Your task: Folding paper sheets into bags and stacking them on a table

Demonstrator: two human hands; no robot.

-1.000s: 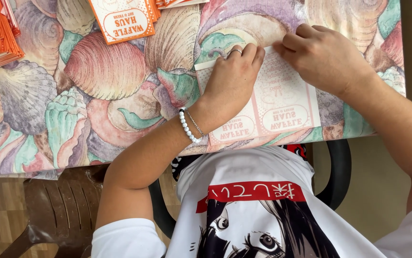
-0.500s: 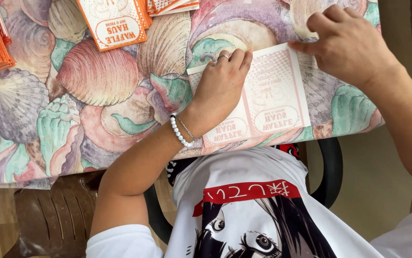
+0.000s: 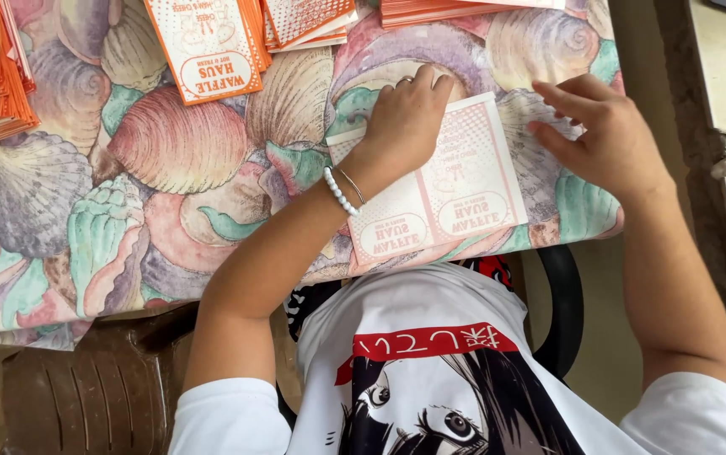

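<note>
Paper sheet [image 3: 455, 181], pale pink with dotted print, lies flat near the table's front edge on the shell-patterned tablecloth [image 3: 169, 152], its lower end reaching the edge above my lap. My left hand [image 3: 405, 118] presses down on the sheet's upper left part, fingers curled together and bearing on the paper rather than gripping it. My right hand [image 3: 603, 139] hovers at the sheet's right edge, fingers spread and loose, holding nothing; I cannot tell whether the fingertips touch the paper. Risk one: if my left hand lifts, the sheet may slide off the edge, since nothing else pins it. Risk two: an uneven push from the right hand could skew any crease. Risk three: a wide sweep of my left arm could knock the orange stacks [image 3: 211, 42] lying further back.
</note>
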